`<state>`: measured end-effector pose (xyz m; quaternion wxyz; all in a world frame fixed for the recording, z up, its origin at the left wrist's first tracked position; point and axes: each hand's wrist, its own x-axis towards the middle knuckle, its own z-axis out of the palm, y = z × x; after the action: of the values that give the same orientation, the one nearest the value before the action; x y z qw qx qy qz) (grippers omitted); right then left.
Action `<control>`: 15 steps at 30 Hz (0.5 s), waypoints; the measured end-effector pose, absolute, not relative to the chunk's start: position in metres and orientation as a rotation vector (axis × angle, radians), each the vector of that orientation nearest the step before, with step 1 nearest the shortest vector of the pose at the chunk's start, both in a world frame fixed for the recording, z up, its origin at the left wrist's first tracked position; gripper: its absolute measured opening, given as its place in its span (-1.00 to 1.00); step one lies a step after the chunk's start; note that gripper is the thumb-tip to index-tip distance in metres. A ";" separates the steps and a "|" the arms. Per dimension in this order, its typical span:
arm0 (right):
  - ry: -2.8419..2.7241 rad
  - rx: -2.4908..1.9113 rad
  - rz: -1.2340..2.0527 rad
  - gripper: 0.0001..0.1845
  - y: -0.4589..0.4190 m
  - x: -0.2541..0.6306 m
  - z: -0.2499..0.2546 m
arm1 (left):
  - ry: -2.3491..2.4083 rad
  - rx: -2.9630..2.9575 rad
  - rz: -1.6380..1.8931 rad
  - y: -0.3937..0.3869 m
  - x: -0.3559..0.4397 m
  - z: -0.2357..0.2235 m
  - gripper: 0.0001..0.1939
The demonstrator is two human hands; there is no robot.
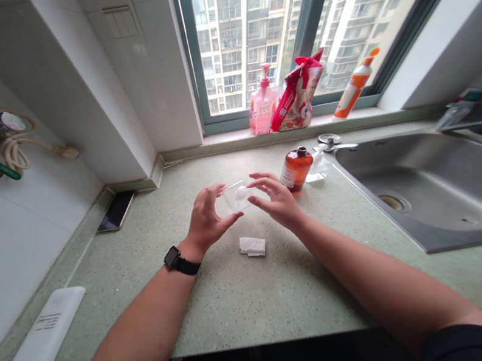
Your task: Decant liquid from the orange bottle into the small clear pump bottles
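Observation:
Above the middle of the counter, my left hand (pixel 208 215) grips the left end of a clear, flat-sided plastic container (pixel 235 198). At its right end, the fingers and thumb of my right hand (pixel 277 199) close around it. A pale round spot shows on the container; its exact kind is hard to make out. Below it, on the counter, lies a folded white tissue (pixel 252 246). Just right of my right hand stands an amber bottle (pixel 297 170) with a dark neck and a pale label. A small translucent item (pixel 319 166) with a white top sits behind that bottle.
A steel sink (pixel 417 237) is set into the counter (pixel 262 306) at right. A phone (pixel 117 212) and a white power bank (pixel 41 340) lie at left. On the windowsill stand a pink pump bottle (pixel 263 109), a red bag (pixel 300 93) and an orange-and-white bottle (pixel 355 87).

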<state>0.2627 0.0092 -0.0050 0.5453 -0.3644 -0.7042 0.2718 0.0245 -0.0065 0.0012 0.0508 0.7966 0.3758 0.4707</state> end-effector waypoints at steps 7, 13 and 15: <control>-1.785 -0.836 0.662 -0.52 0.003 0.256 -0.003 | 1.135 2.548 1.351 -0.010 0.029 0.002 -0.25; -1.637 -0.898 0.652 -0.55 0.010 0.265 -0.004 | 1.215 2.450 1.412 -0.011 0.026 0.005 -0.31; -1.663 -0.888 0.630 -0.64 0.011 0.266 -0.004 | 1.236 2.441 1.421 -0.010 0.026 0.005 -0.31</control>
<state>0.2658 0.0108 -0.0040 0.5456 -0.3746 -0.7011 0.2655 0.0256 -0.0100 0.0049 0.0294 0.7915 0.4006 0.4606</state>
